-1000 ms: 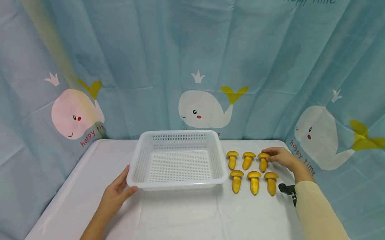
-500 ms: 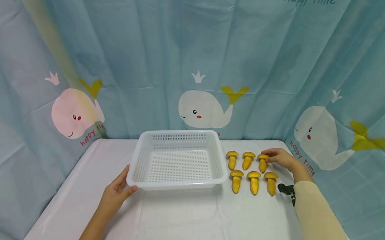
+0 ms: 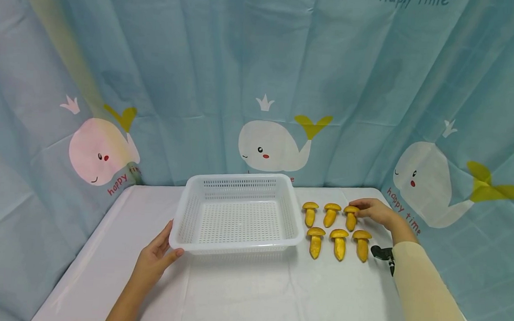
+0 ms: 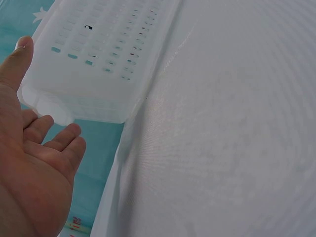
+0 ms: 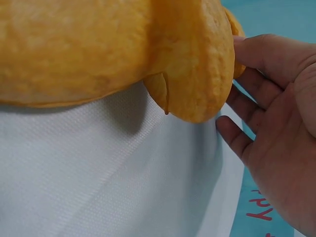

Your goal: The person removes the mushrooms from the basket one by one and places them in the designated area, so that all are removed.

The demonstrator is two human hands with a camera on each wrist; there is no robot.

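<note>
A white perforated plastic basket (image 3: 239, 222) sits on the table, nothing inside it. My left hand (image 3: 153, 259) grips its near left corner, thumb at the front rim and fingers round the side; the left wrist view shows the basket (image 4: 98, 94) between thumb and fingers. To the basket's right, several yellow mushrooms lie in two rows, caps toward the back. My right hand (image 3: 379, 213) pinches the back row's rightmost mushroom (image 3: 351, 218) by its cap. In the right wrist view, a nearer mushroom (image 5: 192, 59) mostly hides the pinched one.
White cloth covers the table (image 3: 242, 294). A blue whale-print curtain (image 3: 207, 105) hangs behind and along both sides. Beside the right sleeve (image 3: 423, 292) is a black piece (image 3: 382, 253), partly hidden. The front row's right mushroom (image 3: 362, 245) lies just before my right hand.
Between the first frame and the second, my right hand and its mushroom shift very slightly left and toward me. Since then both hands stay still; the basket has not moved.
</note>
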